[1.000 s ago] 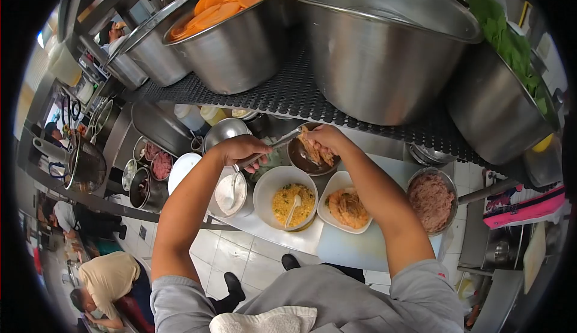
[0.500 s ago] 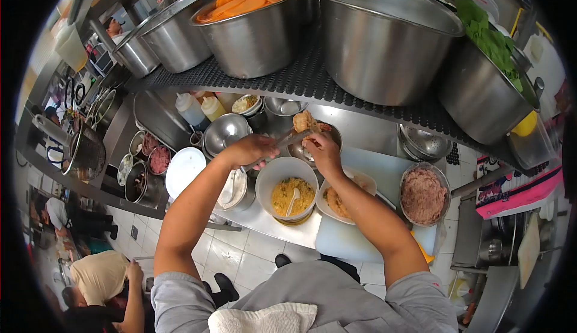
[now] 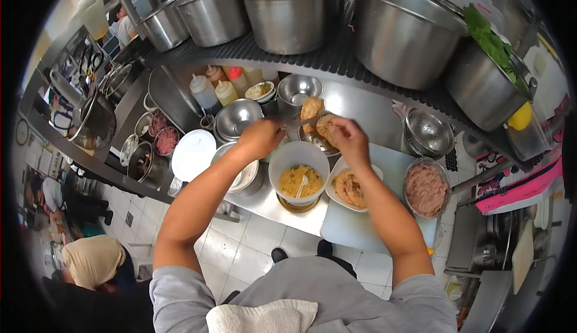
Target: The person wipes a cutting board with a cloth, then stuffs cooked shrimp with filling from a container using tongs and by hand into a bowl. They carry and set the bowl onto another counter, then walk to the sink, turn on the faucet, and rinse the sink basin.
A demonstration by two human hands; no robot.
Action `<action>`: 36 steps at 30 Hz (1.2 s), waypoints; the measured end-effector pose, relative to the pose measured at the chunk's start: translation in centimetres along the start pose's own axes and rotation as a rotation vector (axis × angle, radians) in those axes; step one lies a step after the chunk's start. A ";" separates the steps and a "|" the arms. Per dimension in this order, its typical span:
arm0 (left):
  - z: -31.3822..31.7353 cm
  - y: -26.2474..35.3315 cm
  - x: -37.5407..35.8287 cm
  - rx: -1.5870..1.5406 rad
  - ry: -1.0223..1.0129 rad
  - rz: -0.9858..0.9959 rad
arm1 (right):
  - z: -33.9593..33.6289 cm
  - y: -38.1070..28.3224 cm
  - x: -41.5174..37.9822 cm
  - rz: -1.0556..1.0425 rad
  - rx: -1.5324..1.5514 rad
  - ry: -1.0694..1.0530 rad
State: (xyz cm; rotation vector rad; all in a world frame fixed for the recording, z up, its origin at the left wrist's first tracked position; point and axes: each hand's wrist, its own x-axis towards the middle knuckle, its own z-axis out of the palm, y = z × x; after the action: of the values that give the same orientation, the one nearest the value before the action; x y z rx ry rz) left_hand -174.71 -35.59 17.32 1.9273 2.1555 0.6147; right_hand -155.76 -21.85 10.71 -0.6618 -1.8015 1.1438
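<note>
My left hand (image 3: 262, 138) is closed around a narrow metal utensil (image 3: 303, 122), which reaches rightward to browned food; its exact type is unclear. My right hand (image 3: 350, 140) pinches a browned food piece (image 3: 326, 127). Another browned piece (image 3: 312, 108) stands close beside it at the utensil. Both are above a metal bowl (image 3: 327, 148), partly hidden by food and my right hand. Nearer my body, a clear tub (image 3: 322, 183) contains yellow mixture (image 3: 296, 178) and a white spoon (image 3: 302, 183). A white dish (image 3: 359, 207) with orange-brown food lies below my right forearm.
A pale cutting board (image 3: 336, 231) and a bowl of ground meat (image 3: 426, 187) are at right. Left are a white lid (image 3: 193, 155), squeeze bottles (image 3: 225, 92) and metal bowls (image 3: 237, 118). Large pots (image 3: 396, 44) line the shelf above. A person (image 3: 93, 261) bends at lower left.
The view has shifted, so the shelf and bowls sit differently in the frame. Two browned pieces now show apart at the utensil, and my right hand has moved onto the right one.
</note>
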 end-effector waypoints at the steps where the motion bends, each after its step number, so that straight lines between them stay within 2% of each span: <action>1: -0.1 0.2 -0.5 0.089 0.070 -0.001 | -0.7 -2.5 -0.1 -0.063 -0.020 -0.065; 2: -0.2 0.5 -1.1 0.174 0.135 -0.006 | -1.3 -4.8 -0.2 -0.120 -0.039 -0.135; 4: -1.2 1.4 -2.6 0.255 0.200 0.034 | -0.6 -7.5 -0.2 -0.261 -0.210 -0.495; 6: -2.3 2.2 -4.2 0.326 0.193 0.001 | 2.2 -6.1 -0.5 -0.401 -0.474 -0.919; 7: -2.6 2.5 -5.0 0.321 0.190 -0.007 | 4.0 -5.6 -0.9 -0.397 -0.471 -0.928; 9: -3.4 2.9 -6.3 0.349 0.246 -0.020 | 7.5 -4.8 -1.6 -0.188 -0.994 -1.203; 10: -4.0 3.4 -7.0 0.348 0.249 -0.020 | 8.4 -4.3 -1.9 -0.189 -0.997 -1.203; 12: -4.8 4.2 -8.5 0.364 0.242 -0.075 | 9.9 -3.5 -2.6 -0.218 -1.033 -1.368; 16: -5.0 3.7 -11.3 0.347 0.273 -0.121 | 11.1 -0.6 -3.8 -0.261 -1.029 -1.509; 18: -4.8 3.5 -12.3 0.337 0.303 -0.124 | 12.0 1.0 -3.7 -0.381 -1.076 -1.664; 22: -4.5 2.9 -13.5 0.327 0.333 -0.136 | 12.2 1.9 -3.5 -0.466 -1.154 -1.695; 25: -4.8 3.3 -13.5 0.324 0.314 -0.169 | 12.0 1.8 -2.1 -0.477 -1.002 -1.621; 27: -4.7 3.7 -12.9 0.270 0.359 -0.138 | 10.0 -1.3 -0.9 -0.024 -0.717 -1.473; 29: -4.3 4.1 -11.9 0.256 0.390 -0.070 | 6.3 -4.1 0.3 0.128 -0.374 -1.345; 31: -3.8 5.7 -10.8 0.234 0.405 -0.041 | 1.9 -5.6 0.8 0.154 -0.137 -1.181; 33: -3.2 8.0 -9.6 0.166 0.408 -0.003 | -3.2 -8.0 1.3 0.217 -0.149 -1.129; 36: -1.3 10.4 -8.0 0.090 0.386 0.038 | -10.2 -8.6 1.0 0.325 -0.196 -0.923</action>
State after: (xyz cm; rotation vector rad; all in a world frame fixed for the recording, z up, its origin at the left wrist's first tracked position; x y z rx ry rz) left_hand -164.75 -42.92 21.78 2.0370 2.4092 0.9831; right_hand -147.13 -20.40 20.84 -0.5911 -2.6698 1.6749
